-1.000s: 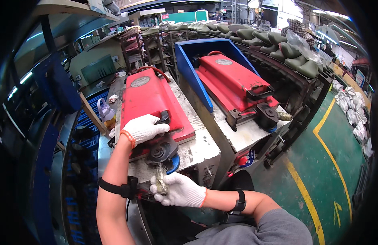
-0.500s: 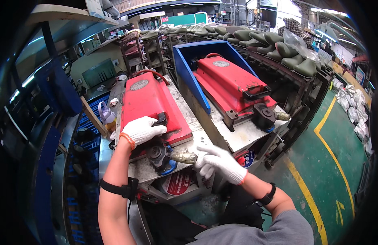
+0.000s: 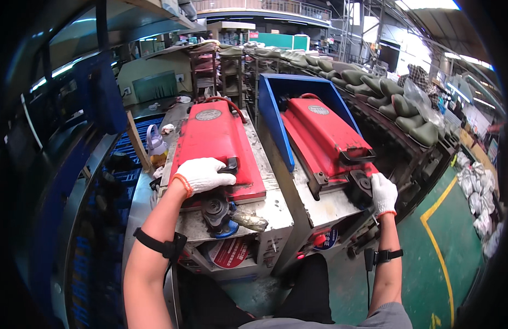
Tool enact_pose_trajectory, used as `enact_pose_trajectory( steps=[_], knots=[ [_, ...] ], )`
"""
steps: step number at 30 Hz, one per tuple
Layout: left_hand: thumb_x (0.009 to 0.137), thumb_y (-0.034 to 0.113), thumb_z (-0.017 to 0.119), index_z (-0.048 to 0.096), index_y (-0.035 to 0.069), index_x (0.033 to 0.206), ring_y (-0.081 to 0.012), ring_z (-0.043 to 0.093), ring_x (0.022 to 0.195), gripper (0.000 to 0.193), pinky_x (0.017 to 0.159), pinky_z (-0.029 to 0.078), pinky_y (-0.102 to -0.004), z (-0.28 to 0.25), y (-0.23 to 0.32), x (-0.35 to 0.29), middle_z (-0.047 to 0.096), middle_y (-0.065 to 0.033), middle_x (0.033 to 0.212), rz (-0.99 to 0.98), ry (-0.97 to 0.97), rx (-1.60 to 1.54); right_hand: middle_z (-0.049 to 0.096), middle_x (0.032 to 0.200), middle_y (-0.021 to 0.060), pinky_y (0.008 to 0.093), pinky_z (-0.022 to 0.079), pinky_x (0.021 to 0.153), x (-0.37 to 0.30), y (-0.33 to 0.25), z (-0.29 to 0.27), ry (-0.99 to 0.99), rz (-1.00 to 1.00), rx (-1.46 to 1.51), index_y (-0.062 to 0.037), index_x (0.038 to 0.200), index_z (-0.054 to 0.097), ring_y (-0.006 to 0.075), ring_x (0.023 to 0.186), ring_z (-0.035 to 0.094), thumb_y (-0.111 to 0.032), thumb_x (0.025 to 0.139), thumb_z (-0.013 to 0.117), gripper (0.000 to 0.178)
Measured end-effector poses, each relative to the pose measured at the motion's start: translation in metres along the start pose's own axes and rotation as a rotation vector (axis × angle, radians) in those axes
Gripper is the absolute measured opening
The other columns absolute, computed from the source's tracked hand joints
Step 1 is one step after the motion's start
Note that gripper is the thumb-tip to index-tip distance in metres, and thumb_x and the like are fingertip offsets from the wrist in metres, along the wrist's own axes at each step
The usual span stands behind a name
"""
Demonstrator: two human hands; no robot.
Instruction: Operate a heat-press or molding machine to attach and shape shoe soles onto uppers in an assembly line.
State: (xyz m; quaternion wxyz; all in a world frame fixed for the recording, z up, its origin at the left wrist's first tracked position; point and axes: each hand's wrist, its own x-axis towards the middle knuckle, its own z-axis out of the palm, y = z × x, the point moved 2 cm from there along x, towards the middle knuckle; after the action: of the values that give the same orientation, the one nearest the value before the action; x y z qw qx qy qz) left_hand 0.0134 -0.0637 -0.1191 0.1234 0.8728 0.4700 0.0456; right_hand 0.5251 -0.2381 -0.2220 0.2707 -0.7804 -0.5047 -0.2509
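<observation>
My left hand (image 3: pixel 203 176), in a white knit glove, is closed at the black handle (image 3: pixel 231 164) on the front of the left red machine cover (image 3: pixel 213 134). Below it, a round black clamp (image 3: pixel 215 209) with a tape-wrapped lever grip (image 3: pixel 248 220) projects to the right; no hand is on it. My right hand (image 3: pixel 384 193), gloved the same way, is wrapped round the lever grip of the right machine's black clamp (image 3: pixel 361 185). The glove hides that grip. Over the clamp, the right red cover (image 3: pixel 322 129) lies down, its black handle (image 3: pixel 357 158) untouched.
A blue metal guard (image 3: pixel 278 129) surrounds the right machine's back and side. Racks of olive-green boots (image 3: pixel 404 112) run along the far right. Beside the left bench stand a wooden post (image 3: pixel 137 143) and a bottle (image 3: pixel 155 142). White bags (image 3: pixel 476 189) lie on the green floor.
My right hand has left the left machine's lever and moved right to the other machine's lever grip. My left hand stays at the black handle. The view has shifted with my head.
</observation>
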Motion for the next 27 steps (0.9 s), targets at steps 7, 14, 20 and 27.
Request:
enact_pose_trajectory(
  steps=[7,14,20,27],
  knots=[
    [0.085,0.07,0.065,0.079,0.01,0.113,-0.0356,0.072,0.111,0.067,0.098,0.055,-0.0435,0.007,0.001,-0.008,0.077,-0.0178,0.117,-0.043,0.132,0.093,0.074,0.092,0.0226,0.0562,0.054,0.078,0.002,0.004,0.004,0.027,0.13,0.105,-0.0152,0.104,0.075,0.0457,0.086,0.072,-0.047,0.105,0.052,0.04],
    [0.081,0.072,0.064,0.081,0.013,0.101,-0.0336,0.075,0.101,0.065,0.089,0.058,-0.0435,0.013,0.003,-0.004,0.079,-0.0149,0.107,-0.062,0.194,0.1,0.077,0.104,0.0209,0.0514,0.055,0.088,0.018,0.003,-0.006,-0.199,0.237,0.087,-0.0176,0.114,0.077,0.0439,0.102,0.072,-0.053,0.102,0.053,0.045],
    [0.082,0.07,0.067,0.079,0.012,0.103,-0.035,0.075,0.102,0.063,0.09,0.057,-0.0434,0.012,0.006,-0.007,0.078,-0.0161,0.106,-0.079,0.193,0.088,0.077,0.109,0.0208,0.0528,0.055,0.092,0.022,0.01,0.003,-0.233,0.318,-0.022,-0.0192,0.116,0.078,0.0444,0.106,0.072,-0.056,0.1,0.05,0.049],
    [0.08,0.071,0.066,0.08,0.014,0.1,-0.0337,0.076,0.099,0.062,0.088,0.058,-0.044,0.013,0.003,-0.006,0.079,-0.0149,0.103,-0.073,0.212,0.094,0.077,0.109,0.0209,0.0526,0.054,0.092,0.02,0.008,0.003,-0.224,0.334,-0.017,-0.0197,0.116,0.078,0.0444,0.106,0.071,-0.055,0.1,0.049,0.048]
  ],
)
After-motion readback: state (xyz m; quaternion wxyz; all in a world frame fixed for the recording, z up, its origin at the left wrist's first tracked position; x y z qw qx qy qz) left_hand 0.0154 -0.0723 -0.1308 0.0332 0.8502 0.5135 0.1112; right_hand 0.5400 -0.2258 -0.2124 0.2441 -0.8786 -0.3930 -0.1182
